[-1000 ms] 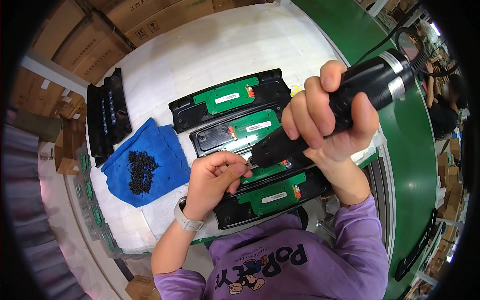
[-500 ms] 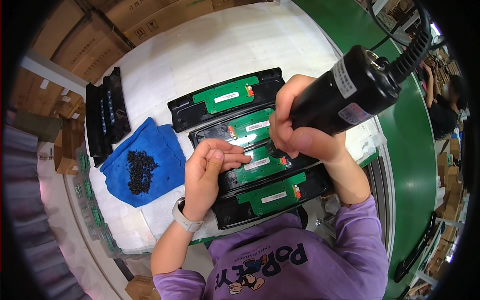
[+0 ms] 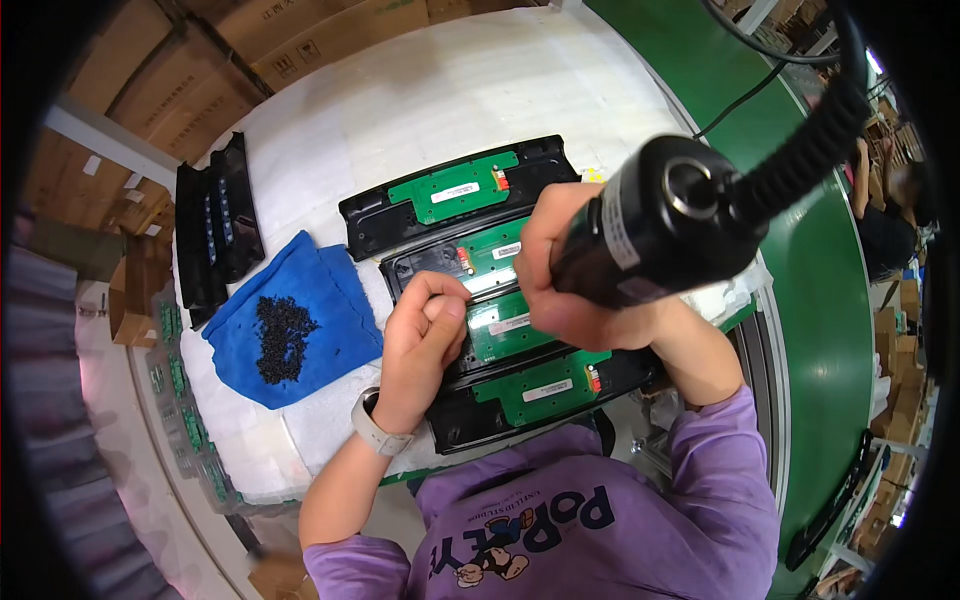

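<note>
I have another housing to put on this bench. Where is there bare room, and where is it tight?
Bare white table lies beyond the farthest black housing, up to the cardboard boxes. A smaller strip lies between the blue cloth and the near edge. It is crowded around the four housings, where the left hand and the right hand with the screwdriver are.

Factory assembly line: green conveyor belt [image 3: 830,300], stacked cardboard boxes [image 3: 300,40], circuit boards [image 3: 455,190].

Open white bench [image 3: 420,100] beyond the farthest black tray [image 3: 455,195]. Blocked at centre by four stacked trays, left by blue cloth [image 3: 330,300] with black screws [image 3: 282,335], right by bulky electric screwdriver [image 3: 680,220] and coiled cable [image 3: 800,150].
</note>
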### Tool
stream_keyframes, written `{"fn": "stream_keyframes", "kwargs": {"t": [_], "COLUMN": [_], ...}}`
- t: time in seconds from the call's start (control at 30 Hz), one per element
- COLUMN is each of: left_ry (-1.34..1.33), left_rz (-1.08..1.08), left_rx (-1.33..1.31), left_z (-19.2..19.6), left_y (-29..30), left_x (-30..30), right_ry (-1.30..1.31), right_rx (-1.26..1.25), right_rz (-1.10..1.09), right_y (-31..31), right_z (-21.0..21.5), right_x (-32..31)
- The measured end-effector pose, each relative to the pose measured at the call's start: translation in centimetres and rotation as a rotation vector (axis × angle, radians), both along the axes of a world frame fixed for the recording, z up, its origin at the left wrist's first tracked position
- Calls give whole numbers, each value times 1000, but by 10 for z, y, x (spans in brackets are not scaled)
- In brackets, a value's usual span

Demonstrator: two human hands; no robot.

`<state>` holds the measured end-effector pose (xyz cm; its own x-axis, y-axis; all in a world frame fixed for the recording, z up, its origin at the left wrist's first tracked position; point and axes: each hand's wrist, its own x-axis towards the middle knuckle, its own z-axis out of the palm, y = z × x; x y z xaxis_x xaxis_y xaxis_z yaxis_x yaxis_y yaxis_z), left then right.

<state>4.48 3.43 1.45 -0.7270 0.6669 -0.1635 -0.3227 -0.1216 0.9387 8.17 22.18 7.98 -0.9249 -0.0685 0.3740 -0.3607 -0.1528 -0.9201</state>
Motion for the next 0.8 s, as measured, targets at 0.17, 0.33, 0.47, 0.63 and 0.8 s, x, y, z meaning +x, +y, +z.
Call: {"fn": "stream_keyframes", "kwargs": {"t": [0.17,0.33,0.47,0.63,0.8], "left_ry": [16,108,155,167,116], "left_rz": [165,32,-7,15,-35], "left_rx": [4,-65,-66,-60,-88], "left_z": [10,9,7,4,4], "left_y": [10,2,3,5,1], "left_x": [5,3,5,6,3], "right_ry": [-7,310,306,278,254], "right_rx": [-164,-576,-579,-677,-674], "right_rz": [47,185,169,89,66], "right_y": [10,23,28,21,16], "right_z": [0,1,-4,-6,-7], "right_x": [4,-4,-3,-5,-5]}}
